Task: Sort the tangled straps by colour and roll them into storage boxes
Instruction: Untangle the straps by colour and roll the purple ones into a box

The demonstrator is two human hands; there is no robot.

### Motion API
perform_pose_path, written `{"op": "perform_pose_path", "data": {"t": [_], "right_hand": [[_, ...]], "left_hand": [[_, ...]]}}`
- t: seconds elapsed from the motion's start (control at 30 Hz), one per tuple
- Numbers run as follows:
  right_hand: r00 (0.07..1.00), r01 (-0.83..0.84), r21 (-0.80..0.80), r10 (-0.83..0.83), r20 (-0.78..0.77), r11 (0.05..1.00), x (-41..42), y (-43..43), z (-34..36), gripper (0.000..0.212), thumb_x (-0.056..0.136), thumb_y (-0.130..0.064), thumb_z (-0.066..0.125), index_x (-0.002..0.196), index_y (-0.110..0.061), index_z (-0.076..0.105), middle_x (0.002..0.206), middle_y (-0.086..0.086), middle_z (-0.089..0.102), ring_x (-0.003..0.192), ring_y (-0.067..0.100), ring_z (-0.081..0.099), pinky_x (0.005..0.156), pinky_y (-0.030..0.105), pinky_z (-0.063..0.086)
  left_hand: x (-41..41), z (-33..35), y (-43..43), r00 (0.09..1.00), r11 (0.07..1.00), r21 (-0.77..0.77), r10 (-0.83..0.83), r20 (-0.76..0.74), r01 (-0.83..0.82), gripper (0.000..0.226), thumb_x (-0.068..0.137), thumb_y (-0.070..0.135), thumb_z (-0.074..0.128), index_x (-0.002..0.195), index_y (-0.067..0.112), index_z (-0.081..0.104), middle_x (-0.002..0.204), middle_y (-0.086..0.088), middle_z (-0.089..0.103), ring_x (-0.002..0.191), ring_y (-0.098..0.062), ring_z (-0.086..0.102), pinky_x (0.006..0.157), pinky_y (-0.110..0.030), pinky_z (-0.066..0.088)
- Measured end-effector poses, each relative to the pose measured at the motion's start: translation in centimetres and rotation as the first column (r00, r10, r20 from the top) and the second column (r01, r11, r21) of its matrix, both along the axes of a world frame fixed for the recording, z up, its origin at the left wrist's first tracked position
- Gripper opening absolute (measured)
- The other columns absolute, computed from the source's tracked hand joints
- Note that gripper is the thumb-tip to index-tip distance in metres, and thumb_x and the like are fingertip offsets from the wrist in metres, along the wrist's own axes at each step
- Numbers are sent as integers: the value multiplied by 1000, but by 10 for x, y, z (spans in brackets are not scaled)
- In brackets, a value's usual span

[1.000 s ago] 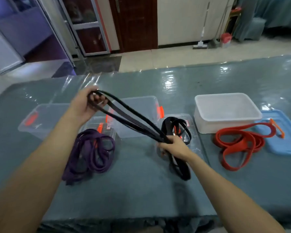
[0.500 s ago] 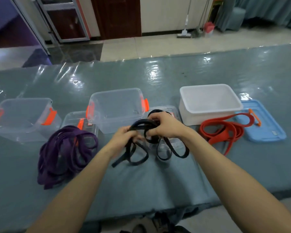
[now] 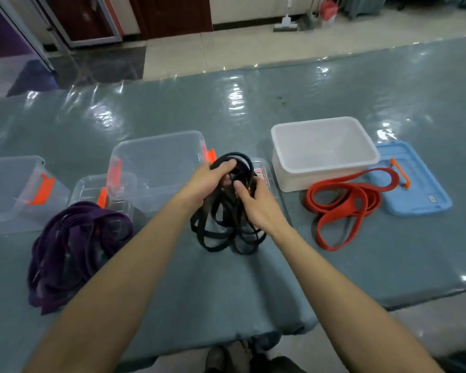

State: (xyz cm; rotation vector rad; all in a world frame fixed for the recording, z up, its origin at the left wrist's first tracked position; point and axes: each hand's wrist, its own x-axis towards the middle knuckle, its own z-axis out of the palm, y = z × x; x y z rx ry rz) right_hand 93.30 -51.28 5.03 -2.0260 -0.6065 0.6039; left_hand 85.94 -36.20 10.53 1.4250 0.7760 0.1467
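I am seeing the left hand (image 3: 206,181) curling round the top coil of the black strap (image 3: 217,234), the right hand (image 3: 260,210) clasping its loops, which are dangling onto the table (image 3: 226,289).

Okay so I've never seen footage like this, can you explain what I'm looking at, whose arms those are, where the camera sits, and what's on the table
No robot here: the camera is worn on a person's head, looking forward and down, so both bare arms are the wearer's own. The left hand and right hand both grip a bundle of black straps over the table. On it lie purple straps at left, a red strap at right, a middle clear box, a left clear box, a white box and a blue lid.
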Motion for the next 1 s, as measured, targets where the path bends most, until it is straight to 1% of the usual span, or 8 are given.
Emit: {"op": "perform_pose_path", "data": {"t": [0.1, 0.2, 0.33, 0.4, 0.5, 0.6, 0.73, 1.0], "right_hand": [[991, 1, -258, 34, 128, 966, -2, 3, -24, 87, 108, -63, 44, 170, -10, 15, 173, 19, 26, 155, 39, 36, 122, 53, 37], [958, -93, -468, 207, 199, 879, -12, -10, -59, 83, 112, -58, 38, 170, -4, 13, 174, 22, 21, 162, 37, 19, 128, 52, 27], [901, -145, -578, 348, 257, 803, -13, -13, -71, 74, 113, -53, 38, 168, -7, 21, 173, 22, 23, 163, 38, 16, 125, 57, 33], [869, -121, -610, 380, 316, 783, -12, -11, -62, 67, 112, -53, 37, 161, -7, 35, 167, 22, 33, 157, 38, 29, 120, 57, 38], [771, -80, -637, 453, 448, 767, -14, -18, -44, 51, 111, -49, 39, 138, -10, 56, 152, 16, 48, 142, 34, 45, 110, 51, 45], [690, -126, -584, 494, 529, 802, -27, -29, -32, 36, 108, -38, 45, 126, -13, 62, 135, 10, 59, 126, 32, 56, 104, 46, 48], [619, -271, -534, 570, 541, 801, -62, -16, -30, 25, 106, -30, 48, 118, -14, 64, 120, 8, 64, 113, 31, 62, 98, 44, 48], [500, -444, -530, 691, 523, 723, -162, 77, -37, 19, 102, -23, 51, 109, -13, 65, 110, 12, 67, 104, 37, 64, 90, 47, 48]], "left_hand": [[3, -21, -6, 945, 854, 443, -153, -290, 274, 47, 107, 36, 66, 148, 13, 60, 142, -11, 68, 136, -28, 62, 119, -47, 46], [-37, -64, -25, 904, 774, 546, -77, -421, 320, 64, 108, 37, 58, 165, 20, 36, 159, -14, 50, 151, -32, 44, 125, -50, 38], [-69, -100, -30, 845, 709, 549, -125, -519, 442, 72, 113, 28, 53, 173, 14, 16, 174, -16, 31, 160, -32, 33, 128, -42, 31], [-71, -97, -27, 830, 663, 573, -136, -542, 482, 71, 112, 29, 55, 172, 17, 20, 173, -10, 34, 153, -31, 43, 124, -44, 39], [-80, -82, -22, 829, 538, 679, -69, -555, 499, 54, 109, 34, 57, 160, 22, 44, 157, -2, 51, 130, -29, 63, 106, -45, 53], [-106, -70, -17, 822, 401, 749, -20, -569, 528, 39, 107, 38, 56, 144, 27, 57, 135, 3, 62, 119, -25, 67, 94, -42, 56], [-156, -64, -3, 784, 262, 770, 70, -617, 582, 33, 106, 37, 58, 135, 23, 67, 124, 0, 68, 112, -27, 70, 87, -43, 58], [-288, -60, 69, 731, 288, 770, 253, -634, 569, 26, 102, 35, 61, 121, 21, 72, 114, -1, 69, 103, -28, 70, 78, -43, 59]]}}
